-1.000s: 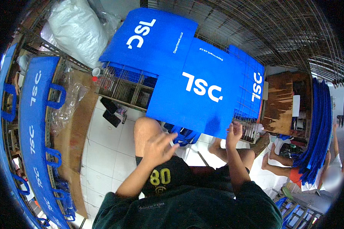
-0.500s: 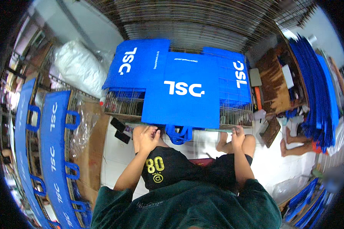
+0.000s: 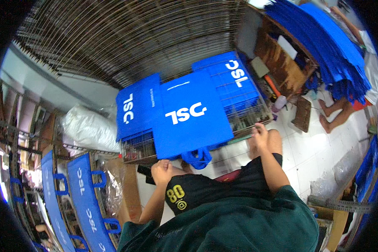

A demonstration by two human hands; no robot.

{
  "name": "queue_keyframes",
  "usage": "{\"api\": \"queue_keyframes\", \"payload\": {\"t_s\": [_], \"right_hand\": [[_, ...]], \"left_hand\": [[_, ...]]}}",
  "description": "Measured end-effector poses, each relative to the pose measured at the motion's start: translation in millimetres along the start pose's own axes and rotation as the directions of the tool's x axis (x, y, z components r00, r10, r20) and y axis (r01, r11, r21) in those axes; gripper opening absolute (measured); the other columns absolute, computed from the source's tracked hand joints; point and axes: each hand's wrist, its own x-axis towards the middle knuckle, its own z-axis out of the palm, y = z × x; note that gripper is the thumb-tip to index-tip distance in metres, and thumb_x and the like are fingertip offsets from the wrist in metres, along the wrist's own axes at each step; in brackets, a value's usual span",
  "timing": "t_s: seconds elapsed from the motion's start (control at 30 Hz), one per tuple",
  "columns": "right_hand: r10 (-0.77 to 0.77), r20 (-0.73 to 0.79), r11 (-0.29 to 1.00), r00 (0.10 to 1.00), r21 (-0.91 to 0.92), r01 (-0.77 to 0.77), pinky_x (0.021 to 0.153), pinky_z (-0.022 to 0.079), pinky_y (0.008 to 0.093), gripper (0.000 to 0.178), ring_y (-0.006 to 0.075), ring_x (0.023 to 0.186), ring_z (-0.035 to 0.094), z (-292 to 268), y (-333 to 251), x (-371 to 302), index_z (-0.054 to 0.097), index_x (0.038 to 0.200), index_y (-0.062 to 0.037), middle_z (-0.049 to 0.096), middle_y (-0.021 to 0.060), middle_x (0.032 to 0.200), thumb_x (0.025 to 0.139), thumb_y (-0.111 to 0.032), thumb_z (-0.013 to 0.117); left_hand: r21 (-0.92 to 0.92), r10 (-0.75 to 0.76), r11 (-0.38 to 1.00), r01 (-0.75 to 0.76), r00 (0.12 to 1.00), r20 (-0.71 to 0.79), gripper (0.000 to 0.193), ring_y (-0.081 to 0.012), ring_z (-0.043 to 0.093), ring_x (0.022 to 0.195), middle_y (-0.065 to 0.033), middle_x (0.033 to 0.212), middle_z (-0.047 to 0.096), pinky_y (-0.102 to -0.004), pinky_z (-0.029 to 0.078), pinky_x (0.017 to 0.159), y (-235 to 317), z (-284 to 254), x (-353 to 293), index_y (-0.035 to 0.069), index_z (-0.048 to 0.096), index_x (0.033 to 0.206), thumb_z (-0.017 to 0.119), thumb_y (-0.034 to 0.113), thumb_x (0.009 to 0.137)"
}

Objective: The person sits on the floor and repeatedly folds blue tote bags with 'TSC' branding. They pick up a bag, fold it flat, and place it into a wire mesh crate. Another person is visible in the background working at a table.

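The left hand [image 3: 163, 170], fingers clenched, and the right hand [image 3: 260, 136], fingers released, are resting just below the flat blue fabric bag [image 3: 189, 115], which could be sliding off the wire rack [image 3: 248, 117], as neither is holding it.

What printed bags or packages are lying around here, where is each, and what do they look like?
Top bag: flat on the wire rack, by both hands; blue square, white lettering.
Left bag: partly under it; blue, white print.
Right bag: behind, partly covered; blue, white print.
Hanging bags: lower left; long blue, with handles.
Plastic sack: left of the rack; whitish, bulging.
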Motion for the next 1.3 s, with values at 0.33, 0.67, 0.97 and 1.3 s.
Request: {"api": "queue_keyframes", "payload": {"t_s": [0.33, 0.67, 0.97, 1.3], "right_hand": [[-0.242, 0.095, 0.964, 0.966, -0.085, 0.25, 0.061, 0.044, 0.0259, 0.019, 0.01, 0.068, 0.053, -25.8, -45.0, 9.8, 0.06, 0.1, -0.0046, 0.058, 0.0017, 0.074, 0.082, -0.011, 0.063], [-0.139, 0.076, 0.959, 0.987, -0.24, 0.153, 0.065, 0.047, 0.0293, 0.023, 0.0143, 0.071, 0.057, -42.0, -36.8, 4.9, 0.06, 0.102, -0.0039, 0.06, 0.0055, 0.076, 0.082, -0.015, 0.064], [-0.208, 0.115, 0.956, 0.971, -0.185, 0.226, 0.069, 0.046, 0.0266, 0.025, 0.0119, 0.075, 0.058, -92.0, -99.2, 8.0, 0.061, 0.104, -0.0067, 0.062, 0.0039, 0.082, 0.081, -0.013, 0.066], [-0.53, -0.215, 0.813, 0.82, 0.145, 0.564, 0.059, 0.048, 0.0252, 0.037, 0.014, 0.074, 0.06, -225.5, -356.0, 131.2, 0.051, 0.115, -0.0043, 0.058, 0.0059, 0.09, 0.084, -0.02, 0.062]], "left_hand": [[0.344, 0.145, 0.92, -0.186, 0.979, 0.142, 0.022, -0.0339, 0.056, 0.064, -0.0136, 0.065, 0.058, -0.0465, 0.043, 0.06, 44.0, -11.3, -9.2, 0.006, 0.058, 0.064, 0.066, 0.026, 0.066], [-0.077, 0.084, 0.996, -0.034, 0.477, 0.875, 0.059, -0.0292, 0.062, 0.096, -0.0116, 0.101, 0.065, -0.0373, 0.048, 0.082, 106.6, 84.0, -32.1, 0.014, 0.058, 0.117, 0.07, 0.047, 0.069], [-0.093, -0.021, 0.983, 0.156, 0.607, 0.794, 0.051, -0.0273, 0.064, 0.089, -0.0137, 0.094, 0.067, -0.0363, 0.048, 0.081, 78.1, 108.2, -17.4, 0.006, 0.06, 0.109, 0.071, 0.04, 0.072], [-0.1, -0.01, 0.984, 0.145, 0.614, 0.789, 0.048, -0.0282, 0.064, 0.088, -0.0136, 0.092, 0.067, -0.0372, 0.048, 0.08, 62.5, 115.9, -26.2, 0.007, 0.059, 0.108, 0.07, 0.038, 0.074]]}}
